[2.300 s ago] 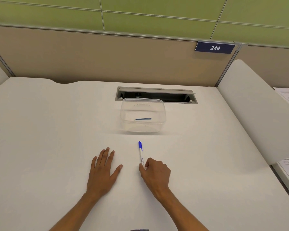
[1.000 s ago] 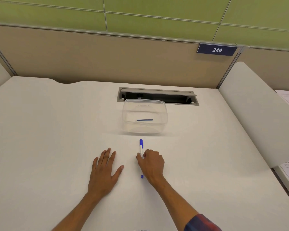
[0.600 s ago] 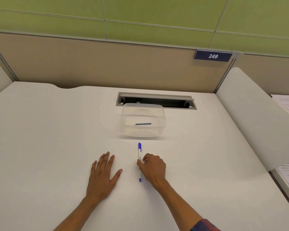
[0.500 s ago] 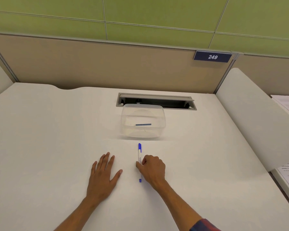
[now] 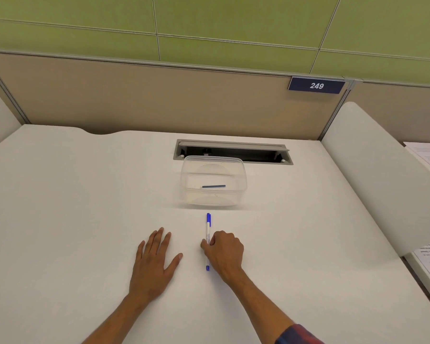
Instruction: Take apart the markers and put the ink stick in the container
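Pinching marker (image 5: 208, 229) in right hand (image 5: 225, 254), left hand (image 5: 153, 263) flat, container (image 5: 242, 180) near

Our left hand (image 5: 154, 261) lay flat, palm down, fingers (image 5: 160, 238) together and pointing forward, thumb splayed to the right. Our right hand (image 5: 225, 253) sat just beside it, knuckles up, fingers curled inward in a pinch. Both forearms reached forward, angled toward each other.

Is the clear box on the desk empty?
No, the clear container holds one thin blue ink stick lying flat on its bottom.
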A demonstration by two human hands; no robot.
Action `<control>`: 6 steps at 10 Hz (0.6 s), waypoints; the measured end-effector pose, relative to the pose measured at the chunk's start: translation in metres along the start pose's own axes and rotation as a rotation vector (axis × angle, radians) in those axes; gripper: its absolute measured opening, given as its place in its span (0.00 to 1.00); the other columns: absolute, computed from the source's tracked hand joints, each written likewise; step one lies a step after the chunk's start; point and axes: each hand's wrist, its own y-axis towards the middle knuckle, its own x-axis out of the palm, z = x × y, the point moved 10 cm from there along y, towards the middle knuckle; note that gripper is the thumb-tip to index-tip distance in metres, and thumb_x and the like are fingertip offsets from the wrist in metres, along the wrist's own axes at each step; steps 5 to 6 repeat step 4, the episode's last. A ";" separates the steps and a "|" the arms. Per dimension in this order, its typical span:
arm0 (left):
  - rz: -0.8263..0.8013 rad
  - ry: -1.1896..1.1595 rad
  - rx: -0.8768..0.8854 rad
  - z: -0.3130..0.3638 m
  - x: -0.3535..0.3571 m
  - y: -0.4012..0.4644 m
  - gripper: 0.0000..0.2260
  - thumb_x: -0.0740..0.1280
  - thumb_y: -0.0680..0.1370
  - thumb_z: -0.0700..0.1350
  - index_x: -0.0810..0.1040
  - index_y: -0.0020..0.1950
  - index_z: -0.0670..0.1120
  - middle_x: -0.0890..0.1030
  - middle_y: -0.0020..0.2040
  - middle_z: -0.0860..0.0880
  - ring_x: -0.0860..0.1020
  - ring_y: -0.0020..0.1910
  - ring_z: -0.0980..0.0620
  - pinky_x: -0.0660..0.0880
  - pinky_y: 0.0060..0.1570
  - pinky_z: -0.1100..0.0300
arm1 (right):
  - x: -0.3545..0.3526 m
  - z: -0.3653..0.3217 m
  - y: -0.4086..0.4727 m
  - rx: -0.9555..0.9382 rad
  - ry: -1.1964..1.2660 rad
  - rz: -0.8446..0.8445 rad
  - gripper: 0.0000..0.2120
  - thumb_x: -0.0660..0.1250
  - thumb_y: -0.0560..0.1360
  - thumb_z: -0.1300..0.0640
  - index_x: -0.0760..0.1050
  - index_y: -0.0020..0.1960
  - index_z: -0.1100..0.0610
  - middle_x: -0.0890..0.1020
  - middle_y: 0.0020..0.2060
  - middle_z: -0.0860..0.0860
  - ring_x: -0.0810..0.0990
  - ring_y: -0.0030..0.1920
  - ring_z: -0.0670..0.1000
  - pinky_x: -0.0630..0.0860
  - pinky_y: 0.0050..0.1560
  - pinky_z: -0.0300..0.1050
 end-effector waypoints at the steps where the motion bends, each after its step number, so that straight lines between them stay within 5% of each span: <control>1: -0.007 0.008 -0.002 0.000 0.000 -0.001 0.39 0.38 0.74 0.70 0.60 0.76 0.49 0.59 0.78 0.49 0.55 0.77 0.51 0.50 0.74 0.50 | -0.001 0.000 -0.001 0.012 0.019 0.014 0.17 0.63 0.73 0.42 0.69 0.34 0.55 0.76 0.31 0.50 0.73 0.32 0.52 0.69 0.36 0.44; 6: -0.018 -0.032 0.004 0.001 0.004 0.000 0.39 0.38 0.74 0.70 0.63 0.75 0.48 0.61 0.77 0.48 0.57 0.76 0.50 0.52 0.74 0.49 | -0.007 0.004 0.000 0.014 0.029 0.046 0.17 0.60 0.75 0.42 0.72 0.37 0.55 0.77 0.32 0.49 0.75 0.33 0.53 0.69 0.35 0.44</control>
